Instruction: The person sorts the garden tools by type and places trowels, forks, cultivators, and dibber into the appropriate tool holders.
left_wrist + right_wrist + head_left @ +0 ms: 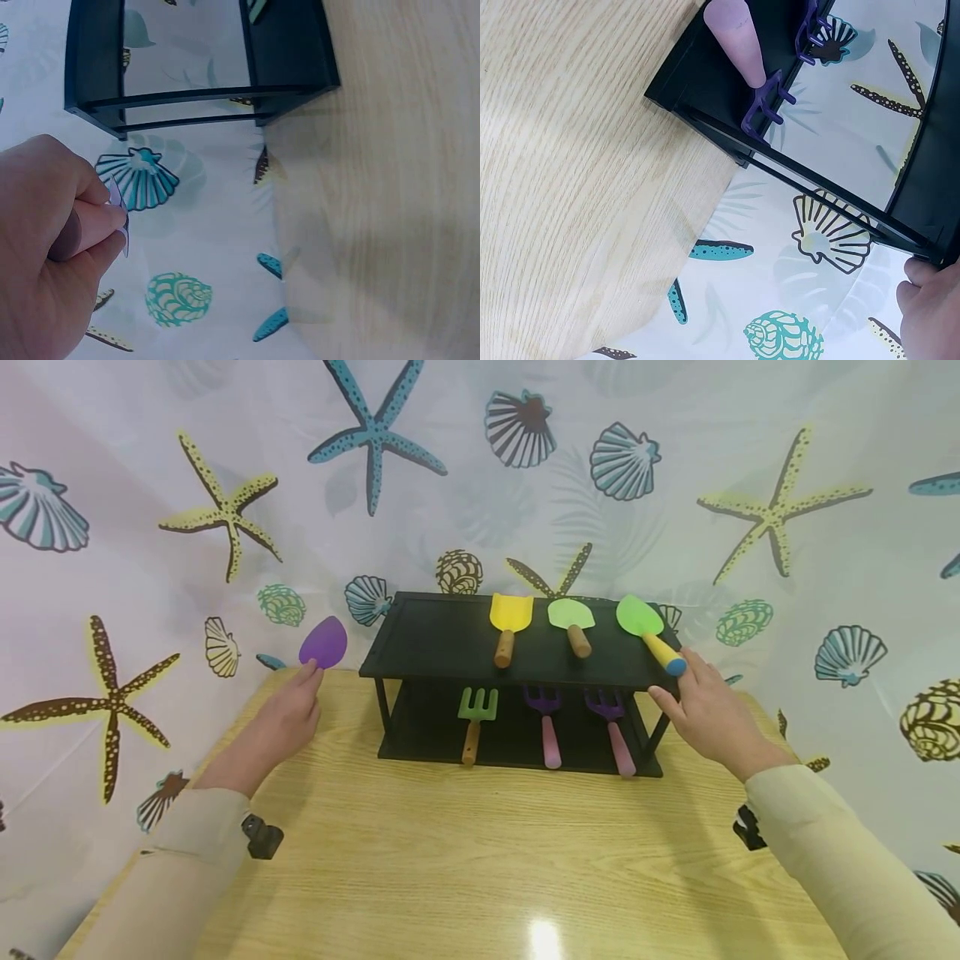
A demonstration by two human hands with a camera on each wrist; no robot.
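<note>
In the head view my left hand holds a small toy trowel with a purple blade, raised left of a black two-tier shelf. The left wrist view shows fingers and thumb wrapped round its pink handle; the blade is nearly edge-on. My right hand grips the upper tier's right front corner, thumb at the front. Only part of that hand shows in the right wrist view. Close to its fingers lies a green trowel with a blue-ended yellow handle.
On the upper tier lie a yellow square-ended shovel and a pale green trowel. The lower tier holds a green hand fork and two purple forks with pink handles. The wooden table meets a shell-printed curtain behind.
</note>
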